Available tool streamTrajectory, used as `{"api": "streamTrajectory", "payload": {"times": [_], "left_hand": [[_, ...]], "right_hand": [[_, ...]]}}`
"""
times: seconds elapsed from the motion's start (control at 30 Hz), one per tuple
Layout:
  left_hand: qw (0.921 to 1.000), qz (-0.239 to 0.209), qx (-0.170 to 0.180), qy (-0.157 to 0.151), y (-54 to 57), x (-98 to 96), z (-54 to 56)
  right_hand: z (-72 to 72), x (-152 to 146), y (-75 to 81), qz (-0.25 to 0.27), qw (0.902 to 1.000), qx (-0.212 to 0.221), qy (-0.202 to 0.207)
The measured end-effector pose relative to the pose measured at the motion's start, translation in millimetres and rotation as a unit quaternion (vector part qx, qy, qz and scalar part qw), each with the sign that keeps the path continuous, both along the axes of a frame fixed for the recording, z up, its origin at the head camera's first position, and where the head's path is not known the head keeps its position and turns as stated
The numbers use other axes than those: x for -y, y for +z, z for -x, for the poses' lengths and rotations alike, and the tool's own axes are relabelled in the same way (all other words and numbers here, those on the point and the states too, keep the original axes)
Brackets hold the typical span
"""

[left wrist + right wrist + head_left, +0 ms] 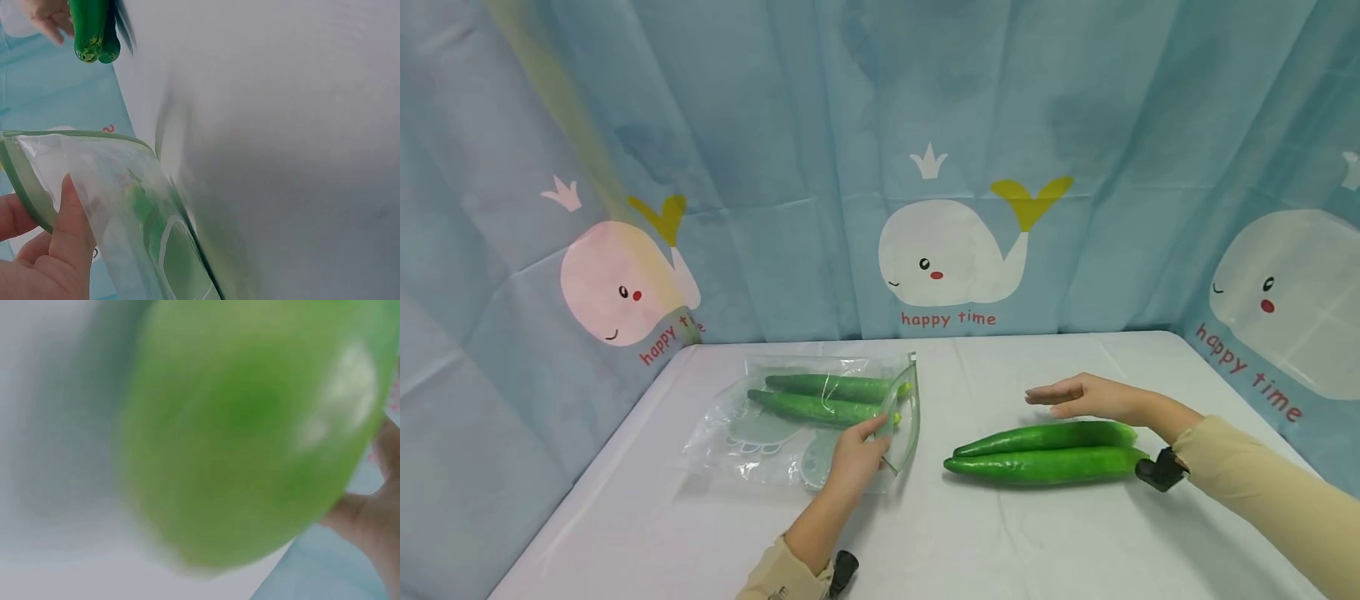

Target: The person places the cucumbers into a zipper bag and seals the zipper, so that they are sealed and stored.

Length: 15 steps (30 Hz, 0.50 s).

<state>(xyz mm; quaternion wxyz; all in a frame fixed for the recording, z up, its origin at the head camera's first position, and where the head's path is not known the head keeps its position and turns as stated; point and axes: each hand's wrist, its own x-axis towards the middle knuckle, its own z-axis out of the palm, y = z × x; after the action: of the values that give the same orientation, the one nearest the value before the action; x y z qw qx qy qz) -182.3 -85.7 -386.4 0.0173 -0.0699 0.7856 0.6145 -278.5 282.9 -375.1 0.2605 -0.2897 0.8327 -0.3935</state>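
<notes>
A clear zip bag (pixel 707 442) with a green-edged mouth lies on the left of the table, its mouth spread and facing right. Two cucumbers (pixel 816 407) lie inside it, side by side. My left hand (pixel 855 458) pinches the near side of the bag's mouth, thumb and fingers on the film (pixel 115 206) in the left wrist view. On the right, a nearer cucumber (pixel 1045 467) and a farther cucumber (pixel 1048 437) lie alongside each other. Just beyond and above them hovers my right hand (pixel 1097 397), fingers extended leftward, holding nothing. One cucumber end (pixel 250 437) fills much of the right wrist view, blurred.
A white-covered table (pixel 1000 550) carries everything. Behind and at both sides hangs a blue curtain (pixel 790 250) printed with whales. A strip of table separates the bag's mouth from the loose cucumbers. Black wrist cameras sit near both cuffs.
</notes>
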Motion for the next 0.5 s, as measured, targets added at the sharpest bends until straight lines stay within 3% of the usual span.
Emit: {"api": "streamTrajectory", "payload": {"times": [0.23,0.37,0.5], "left_hand": [[1.0,-0.002,-0.009,0.003,0.6,1.2,-1.0],[0.9998,0.001,-0.021,0.0,-0.8,1.4,-1.2],[0.9999,-0.006,-0.01,0.0,-0.3,1.6,-0.9]], "right_hand": [[-1.1,-25.0,-7.4,-0.026,0.9992,0.012,0.027],[-2.0,-24.7,-10.7,-0.028,0.9986,0.017,0.041],[-1.3,-21.4,-12.9,-0.04,0.9984,0.015,0.038]]}}
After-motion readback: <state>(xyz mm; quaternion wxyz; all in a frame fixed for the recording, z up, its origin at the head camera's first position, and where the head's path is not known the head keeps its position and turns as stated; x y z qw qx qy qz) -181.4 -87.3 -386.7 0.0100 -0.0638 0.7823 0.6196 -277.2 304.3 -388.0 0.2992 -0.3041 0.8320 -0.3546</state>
